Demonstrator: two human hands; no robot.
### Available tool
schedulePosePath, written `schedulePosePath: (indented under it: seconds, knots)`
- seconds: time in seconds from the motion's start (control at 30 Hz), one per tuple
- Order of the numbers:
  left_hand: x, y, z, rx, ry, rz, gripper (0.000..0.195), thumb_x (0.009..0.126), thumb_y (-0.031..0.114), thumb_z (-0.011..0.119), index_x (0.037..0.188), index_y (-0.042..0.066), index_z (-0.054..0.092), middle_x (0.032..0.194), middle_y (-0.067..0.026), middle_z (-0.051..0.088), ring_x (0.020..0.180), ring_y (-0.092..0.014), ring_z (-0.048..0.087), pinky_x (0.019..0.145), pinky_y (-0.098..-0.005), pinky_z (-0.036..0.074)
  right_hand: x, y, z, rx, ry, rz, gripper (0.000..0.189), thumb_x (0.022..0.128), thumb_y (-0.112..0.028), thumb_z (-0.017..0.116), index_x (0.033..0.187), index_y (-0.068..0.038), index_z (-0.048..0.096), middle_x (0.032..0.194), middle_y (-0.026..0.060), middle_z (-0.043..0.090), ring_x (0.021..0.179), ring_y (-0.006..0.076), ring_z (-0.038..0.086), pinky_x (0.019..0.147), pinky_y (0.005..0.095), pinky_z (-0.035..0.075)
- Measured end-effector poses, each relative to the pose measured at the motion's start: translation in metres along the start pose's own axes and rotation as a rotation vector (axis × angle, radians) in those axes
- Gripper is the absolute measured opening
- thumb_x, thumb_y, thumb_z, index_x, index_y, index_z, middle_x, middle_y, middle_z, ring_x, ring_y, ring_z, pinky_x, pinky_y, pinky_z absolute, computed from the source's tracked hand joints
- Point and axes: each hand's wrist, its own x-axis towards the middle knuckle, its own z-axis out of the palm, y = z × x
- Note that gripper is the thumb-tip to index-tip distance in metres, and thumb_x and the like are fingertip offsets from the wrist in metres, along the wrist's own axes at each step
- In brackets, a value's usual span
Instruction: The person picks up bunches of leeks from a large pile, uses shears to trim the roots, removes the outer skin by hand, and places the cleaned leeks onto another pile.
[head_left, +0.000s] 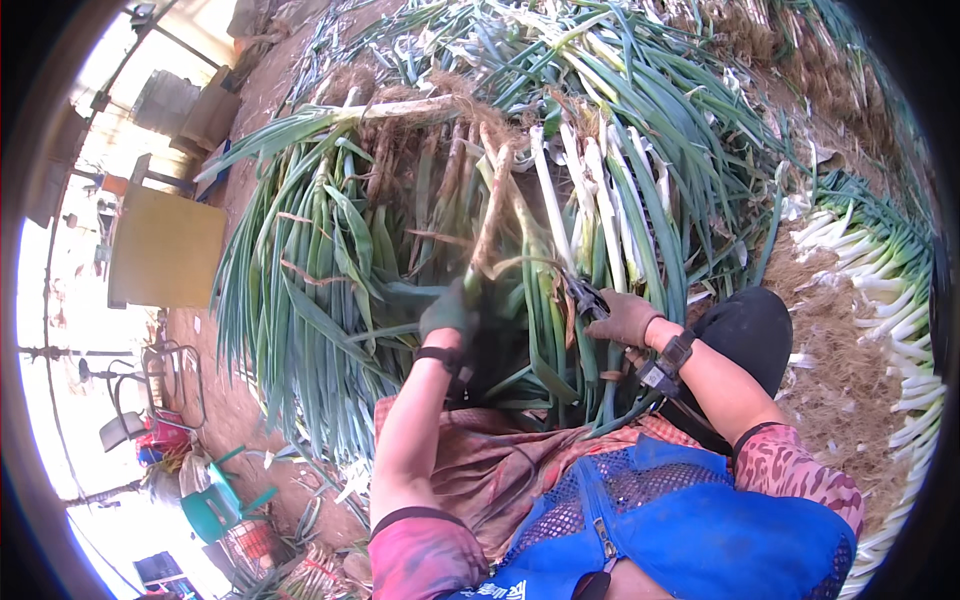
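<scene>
My left hand (444, 311), in a dark glove, grips a large green onion (491, 210) by its lower green part; brown, dirty outer skin covers the stalk and its roots point away from me. My right hand (619, 318), in a brownish glove, holds a dark tool (585, 296), its kind unclear, beside several green onions. Peeled white stalks (604, 199) lie just beyond my right hand. A pile of unpeeled green onions (292, 247) spreads to the left, with another onion (405, 109) lying crosswise over their roots. A reddish cloth (480, 465) covers my lap.
A heap of green leaves (660, 135) rises beyond the stalks. Cut roots (832, 390) cover the ground at right, bordered by a curved row of white-stemmed onions (911, 330). On the left stand a yellowish board (169, 244), a metal-framed chair (161, 375) and a green plastic stool (214, 506).
</scene>
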Motion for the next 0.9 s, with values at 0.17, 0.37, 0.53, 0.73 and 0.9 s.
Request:
schedulePosePath:
  seconds: [0.17,0.37,0.53,0.73,0.9]
  knots:
    - [-0.039,0.004,-0.140,-0.019,-0.045,0.006,0.069,0.078,0.027,0.074,0.139,0.018,0.044,0.104,-0.0199,0.068,0.095,-0.037,0.067,0.081,-0.0435,0.053,-0.007,-0.001,-0.011,0.021,-0.012,0.042,0.067,0.073,-0.049,0.072,0.117,0.000,0.057,0.104,0.0253,0.067,0.101,0.0383,0.065,0.090,0.0421,0.049]
    - [-0.059,-0.050,-0.217,0.139,-0.086,-0.020,0.061,0.077,0.026,0.072,0.134,0.016,0.053,0.104,-0.0183,0.069,0.095,-0.032,0.067,0.082,-0.0384,0.052,-0.009,-0.014,-0.018,-0.040,-0.042,0.111,0.067,0.072,-0.047,0.071,0.116,0.001,0.055,0.103,0.0251,0.067,0.100,0.0378,0.066,0.090,0.0423,0.050]
    - [0.024,-0.025,-0.185,0.264,0.074,-0.084,0.059,0.080,0.029,0.069,0.136,0.020,0.052,0.113,-0.0183,0.067,0.103,-0.037,0.064,0.088,-0.0447,0.050,-0.004,-0.018,-0.022,-0.082,-0.069,0.127,0.065,0.073,-0.046,0.069,0.112,0.003,0.054,0.100,0.0259,0.068,0.098,0.0374,0.067,0.090,0.0416,0.050]
    - [0.140,-0.006,-0.141,0.181,0.495,-0.118,0.052,0.081,0.042,0.068,0.126,0.017,0.060,0.118,-0.0187,0.065,0.107,-0.037,0.063,0.091,-0.0466,0.049,0.001,-0.025,-0.019,-0.087,-0.086,0.101,0.063,0.074,-0.046,0.068,0.112,0.002,0.053,0.099,0.0247,0.068,0.096,0.0373,0.067,0.090,0.0425,0.051]
    - [0.184,0.029,-0.196,0.149,0.535,-0.135,0.038,0.087,0.044,0.062,0.112,0.016,0.069,0.107,-0.0190,0.069,0.100,-0.037,0.065,0.085,-0.0469,0.051,0.001,-0.027,-0.031,-0.063,-0.113,0.129,0.059,0.074,-0.044,0.069,0.108,0.002,0.053,0.096,0.0236,0.069,0.092,0.0377,0.068,0.087,0.0425,0.052]
